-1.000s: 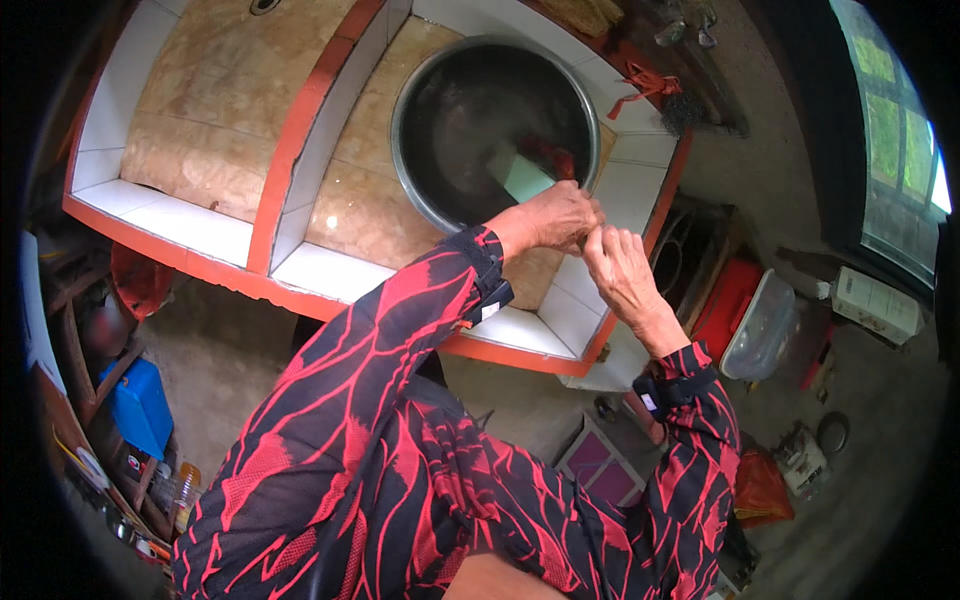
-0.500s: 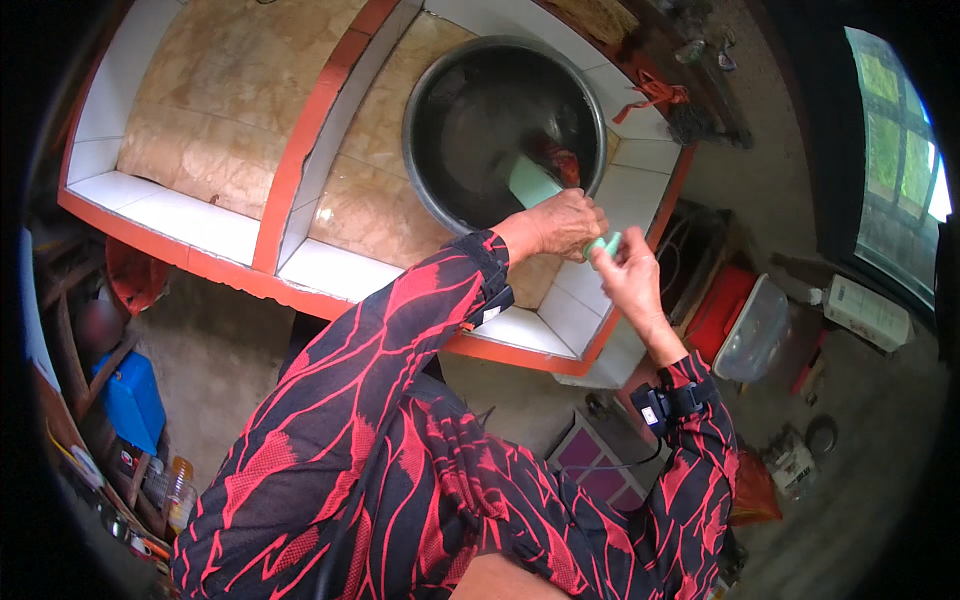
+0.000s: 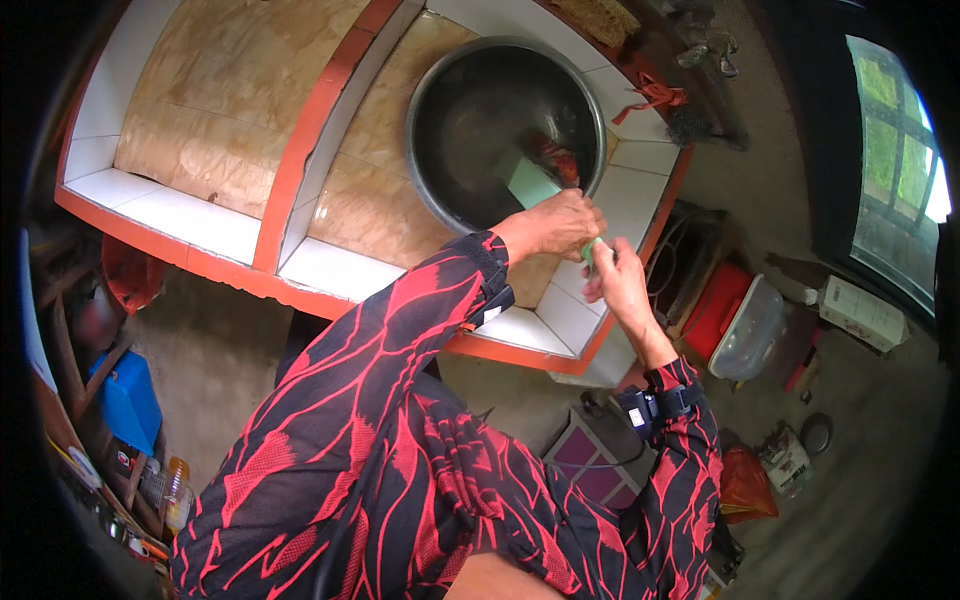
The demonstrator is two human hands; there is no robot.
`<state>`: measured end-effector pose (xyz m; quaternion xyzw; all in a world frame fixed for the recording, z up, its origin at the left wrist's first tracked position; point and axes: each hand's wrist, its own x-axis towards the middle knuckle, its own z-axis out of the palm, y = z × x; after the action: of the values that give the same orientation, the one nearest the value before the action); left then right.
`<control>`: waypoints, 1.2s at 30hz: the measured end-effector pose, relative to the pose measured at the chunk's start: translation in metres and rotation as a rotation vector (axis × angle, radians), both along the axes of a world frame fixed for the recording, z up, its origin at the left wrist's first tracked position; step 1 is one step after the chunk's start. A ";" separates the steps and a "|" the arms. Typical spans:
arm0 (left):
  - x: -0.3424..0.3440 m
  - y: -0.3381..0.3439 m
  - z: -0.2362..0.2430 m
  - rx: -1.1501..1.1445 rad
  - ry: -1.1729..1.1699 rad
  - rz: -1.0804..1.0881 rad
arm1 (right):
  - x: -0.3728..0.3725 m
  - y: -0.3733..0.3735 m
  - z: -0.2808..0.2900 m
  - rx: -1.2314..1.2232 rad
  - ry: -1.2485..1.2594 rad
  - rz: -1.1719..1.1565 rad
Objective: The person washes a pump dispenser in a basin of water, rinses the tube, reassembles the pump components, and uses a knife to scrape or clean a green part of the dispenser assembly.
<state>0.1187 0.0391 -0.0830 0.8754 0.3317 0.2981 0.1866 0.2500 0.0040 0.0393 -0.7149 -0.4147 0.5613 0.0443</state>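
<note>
Over the right side of a round dark metal basin [image 3: 414, 165] that holds water, my left hand [image 3: 552, 226] is closed on a pale green implement. A broad flat pale green part [image 3: 533, 186] shows beyond the left hand, over or in the water. At the other end, a narrow green piece [image 3: 589, 252] sticks out toward my right hand [image 3: 622, 283]. The right hand's fingers are bent against that green end; the palm hides most of it. The implement's exact kind I cannot make out. Close to its flat part is a dark red patch [image 3: 558, 156], perhaps a reflection.
The basin stands in a tiled trough with an orange rim [image 3: 290, 180] and a divider. A red tie [image 3: 655, 96] hangs at the far right edge. To the right are a clear plastic tub [image 3: 750, 328] and a white carton [image 3: 862, 315]. A blue container [image 3: 130, 402] stands at left.
My right hand has shifted slightly down and left, its fingers now lower on the green end. My left hand stays almost where it was.
</note>
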 end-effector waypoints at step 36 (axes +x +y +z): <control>-0.008 -0.002 -0.001 0.020 0.017 0.019 | -0.004 -0.019 0.005 0.979 -0.581 0.643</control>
<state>0.1105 0.0376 -0.0843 0.8765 0.3386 0.2957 0.1723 0.2459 -0.0146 0.0446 -0.5750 -0.8105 0.0768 0.0810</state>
